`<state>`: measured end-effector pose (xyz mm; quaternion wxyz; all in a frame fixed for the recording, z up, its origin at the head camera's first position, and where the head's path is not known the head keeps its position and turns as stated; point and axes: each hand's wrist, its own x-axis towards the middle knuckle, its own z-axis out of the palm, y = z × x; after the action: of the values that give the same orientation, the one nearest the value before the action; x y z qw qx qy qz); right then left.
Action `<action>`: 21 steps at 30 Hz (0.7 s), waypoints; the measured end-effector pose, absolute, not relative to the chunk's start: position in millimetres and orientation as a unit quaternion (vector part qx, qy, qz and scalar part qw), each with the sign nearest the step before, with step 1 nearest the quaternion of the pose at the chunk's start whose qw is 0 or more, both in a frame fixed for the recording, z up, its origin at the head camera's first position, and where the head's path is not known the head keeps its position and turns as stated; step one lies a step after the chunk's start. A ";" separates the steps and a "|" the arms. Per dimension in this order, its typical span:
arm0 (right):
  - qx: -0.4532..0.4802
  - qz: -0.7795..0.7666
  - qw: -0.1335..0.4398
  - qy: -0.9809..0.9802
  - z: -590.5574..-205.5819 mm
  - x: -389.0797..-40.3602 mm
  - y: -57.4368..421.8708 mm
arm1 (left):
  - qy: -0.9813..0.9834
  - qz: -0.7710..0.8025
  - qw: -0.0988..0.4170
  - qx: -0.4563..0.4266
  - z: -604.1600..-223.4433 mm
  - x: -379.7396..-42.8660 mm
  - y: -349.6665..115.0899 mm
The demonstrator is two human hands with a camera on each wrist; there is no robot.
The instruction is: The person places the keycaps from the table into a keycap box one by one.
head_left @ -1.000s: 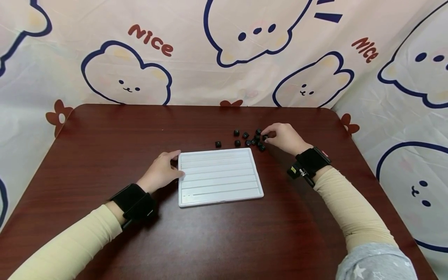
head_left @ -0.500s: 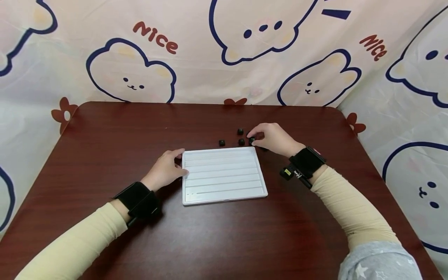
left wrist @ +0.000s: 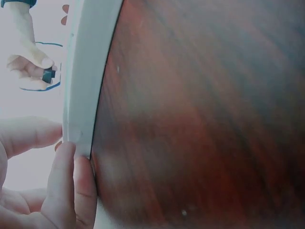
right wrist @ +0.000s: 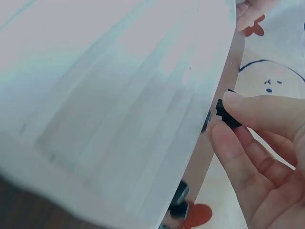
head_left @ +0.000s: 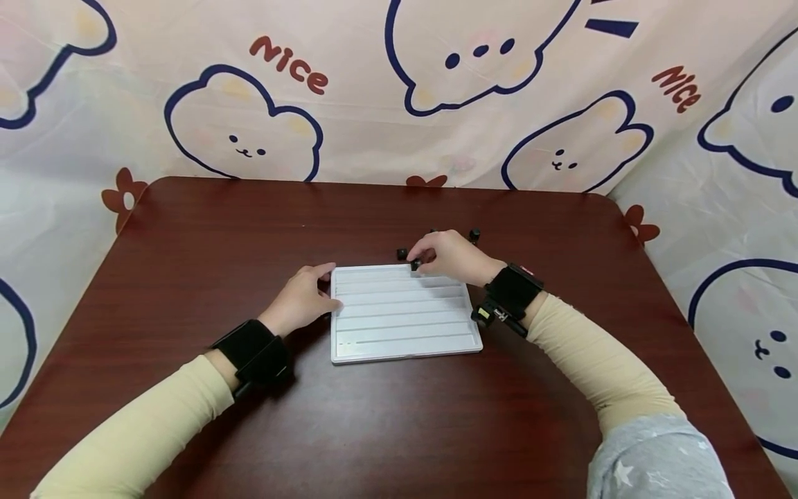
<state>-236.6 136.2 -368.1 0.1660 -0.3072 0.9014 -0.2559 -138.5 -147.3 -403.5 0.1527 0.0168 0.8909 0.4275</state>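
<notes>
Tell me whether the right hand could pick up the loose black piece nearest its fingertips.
Probably not straight away: the right hand pinches another black piece. The way itself looks free, though: nothing appears to cover the loose black piece, lying just beyond the far edge of the white board.

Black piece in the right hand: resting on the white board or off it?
Off it: the left wrist view shows the right hand pinching the black piece, with a gap to the white board.

The right hand point(head_left: 454, 256) nearly hides a black cube point(head_left: 433, 231) at its eleven o'clock — the head view crops the grey sleeve point(head_left: 654, 457) at four; the right wrist view blurs the white board point(right wrist: 119, 124) toward eight.
</notes>
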 end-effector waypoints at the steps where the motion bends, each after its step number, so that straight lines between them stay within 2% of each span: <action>1: -0.309 -0.256 0.166 0.901 -368.7 -236.3 133.7 | 0.891 0.428 0.152 0.017 -404.0 -138.7 -147.5; 21: -0.364 -0.255 0.183 0.877 -378.5 -233.7 86.7 | 0.895 0.420 0.153 0.010 -402.4 -140.9 -146.8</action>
<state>-233.7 86.7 -378.5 0.1829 -0.3638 0.8770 -0.2553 -140.9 -146.8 -402.4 0.1533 0.0097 0.8945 0.4198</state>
